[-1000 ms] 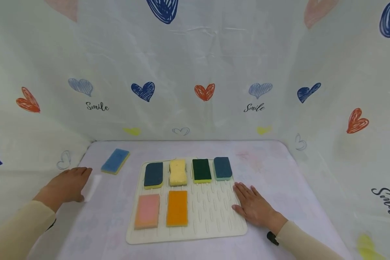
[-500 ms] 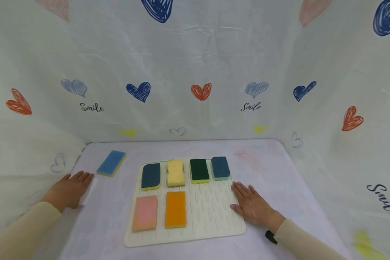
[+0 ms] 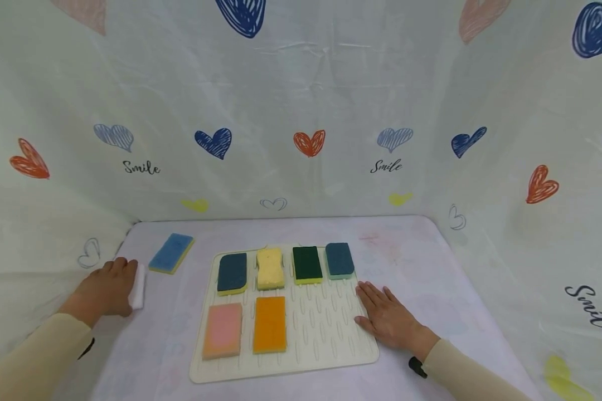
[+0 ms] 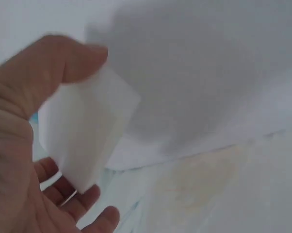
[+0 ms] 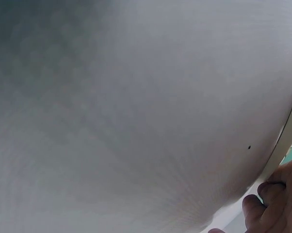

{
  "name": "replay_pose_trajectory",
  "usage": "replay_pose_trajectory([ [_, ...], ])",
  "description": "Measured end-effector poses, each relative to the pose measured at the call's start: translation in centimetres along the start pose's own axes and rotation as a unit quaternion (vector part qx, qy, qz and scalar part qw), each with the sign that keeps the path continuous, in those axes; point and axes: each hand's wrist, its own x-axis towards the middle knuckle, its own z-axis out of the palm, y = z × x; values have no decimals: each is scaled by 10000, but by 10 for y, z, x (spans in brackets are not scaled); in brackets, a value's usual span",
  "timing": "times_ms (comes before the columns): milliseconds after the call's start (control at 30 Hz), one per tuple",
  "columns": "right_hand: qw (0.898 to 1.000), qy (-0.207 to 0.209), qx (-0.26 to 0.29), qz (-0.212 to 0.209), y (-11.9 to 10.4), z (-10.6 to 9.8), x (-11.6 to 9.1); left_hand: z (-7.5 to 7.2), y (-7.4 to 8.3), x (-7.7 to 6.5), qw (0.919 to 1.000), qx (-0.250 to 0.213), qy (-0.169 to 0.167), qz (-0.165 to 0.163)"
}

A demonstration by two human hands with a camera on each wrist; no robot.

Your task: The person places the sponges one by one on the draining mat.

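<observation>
My left hand (image 3: 102,291) grips a white block-shaped sponge (image 3: 139,289) at the table's left edge. In the left wrist view the thumb lies on one side of this white sponge (image 4: 85,131) and the fingers curl on the other. My right hand (image 3: 392,318) lies flat, its fingertips touching the right edge of a cream ridged mat (image 3: 331,340). On the mat's back row are a dark blue sponge (image 3: 232,273), a yellow one (image 3: 270,268), a dark green one (image 3: 307,264) and a teal-blue one (image 3: 339,260). A pink sponge (image 3: 223,330) and an orange sponge (image 3: 270,324) lie in front.
A light blue sponge (image 3: 171,253) with a yellow underside lies on the table (image 3: 406,262) at the back left, off the mat. A white curtain (image 3: 281,83) with printed hearts hangs behind and along both sides of the table.
My left hand has come down onto the white sponge, closed on it and tilted it up. The right hand has stayed at the mat's edge. The head view has shifted slightly.
</observation>
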Motion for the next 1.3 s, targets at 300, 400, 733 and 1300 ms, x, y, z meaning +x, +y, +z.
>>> replay_pose_trajectory([
  [300, 9998, 37, 174, 14, -2, -2, -2, -14, 20, 2, 9941, 353, 1010, 159],
  [400, 9999, 51, 161, 11, -2, -2, -2, -15, 26, 3, 9909, 464, 1243, 230],
  [733, 9997, 109, 230, -24, -4, -2, -3, -26, 47, 7, 9825, 507, 1768, 294],
  [1300, 9997, 194, 71, -108, -3, 0, -3, -50, 106, 11, 9808, 102, 1927, 285],
])
